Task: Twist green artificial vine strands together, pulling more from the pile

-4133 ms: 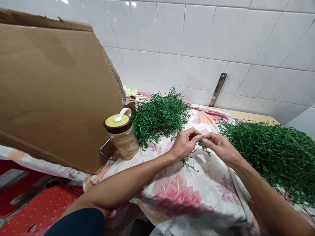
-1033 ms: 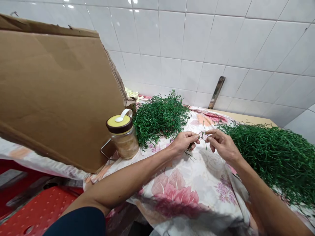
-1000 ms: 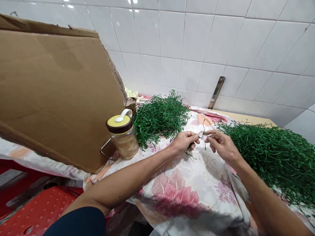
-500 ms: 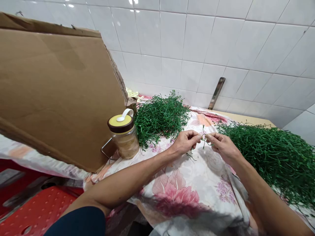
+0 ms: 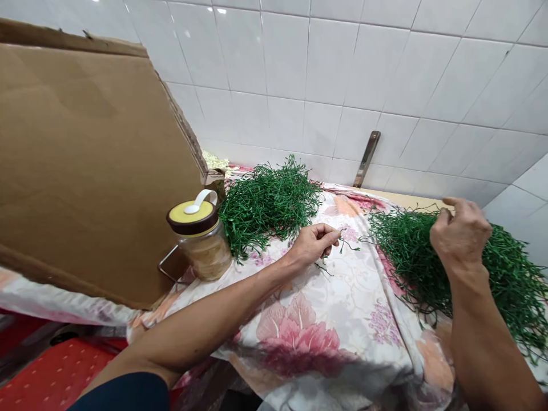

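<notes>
Head view: glass jar (image 5: 201,257), yellow lid, beyond the left hand; smaller heap of green strands (image 5: 268,208), just past it; left hand (image 5: 314,242), narrow pinch on a thin green sprig (image 5: 347,245); right hand (image 5: 460,231), fingers parted, over the larger heap of green strands (image 5: 411,251).

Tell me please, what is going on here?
A person's left hand pinches a thin green sprig above a pink-flowered cloth. Their open right hand is raised at a large pile of thin green strands. A smaller green pile and a glass jar with a yellow lid stand beyond.
</notes>
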Tool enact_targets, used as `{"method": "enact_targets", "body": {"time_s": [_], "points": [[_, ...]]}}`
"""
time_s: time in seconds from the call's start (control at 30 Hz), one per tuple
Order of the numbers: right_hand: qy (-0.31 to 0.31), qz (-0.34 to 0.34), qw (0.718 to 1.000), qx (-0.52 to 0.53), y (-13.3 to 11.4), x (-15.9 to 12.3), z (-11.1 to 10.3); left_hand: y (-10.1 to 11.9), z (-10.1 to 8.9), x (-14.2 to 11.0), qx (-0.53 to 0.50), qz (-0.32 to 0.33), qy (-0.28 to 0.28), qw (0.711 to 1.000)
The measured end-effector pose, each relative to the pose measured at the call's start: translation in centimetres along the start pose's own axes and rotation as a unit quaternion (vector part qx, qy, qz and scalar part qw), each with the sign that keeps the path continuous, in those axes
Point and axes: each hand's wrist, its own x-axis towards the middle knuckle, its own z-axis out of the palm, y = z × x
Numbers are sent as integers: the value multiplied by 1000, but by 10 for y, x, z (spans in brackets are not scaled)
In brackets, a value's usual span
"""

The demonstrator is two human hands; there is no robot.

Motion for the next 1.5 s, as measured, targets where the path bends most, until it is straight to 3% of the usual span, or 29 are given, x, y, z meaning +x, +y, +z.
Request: {"method": "enact_targets", "body": {"time_s": [0.07,0.13,0.2,0.23,0.3,0.37,0.47,0.57,0.67,0.77,0.9,1.1,1.5], "points": [[18,-21,999,-18,7,3,-5,-1,0,1,-3,2,3,1000],[34,-9,999,36,-4,0,-10,-2,0,2,5,7,8,1000],[-37,44,984,169,-30,-10,-14,-2,-1,1,22,18,15,1000],[-112,77,954,267,-46,-17,-15,-1,-1,1,32,25,17,999],[-300,91,845,432,-79,-34,-13,-1,0,-1,47,41,21,998],[-396,94,767,496,-105,-51,-7,-1,1,-2,56,53,25,997],[-448,85,714,532,-121,-69,4,-3,3,-4,55,56,31,996],[-451,70,731,508,-120,-76,10,-5,4,-5,43,52,34,997],[-409,35,795,446,-120,-77,10,-4,3,-4,38,39,34,998],[-340,-41,859,381,-124,-80,8,-1,2,-4,37,14,27,999],[-252,-138,901,324,-128,-84,8,1,2,-3,32,-14,13,999],[-208,-191,915,290,-128,-86,7,-1,4,-2,10,-23,29,999],[-186,-190,919,291,-131,-89,10,-2,8,-7,3,0,37,999]]}}
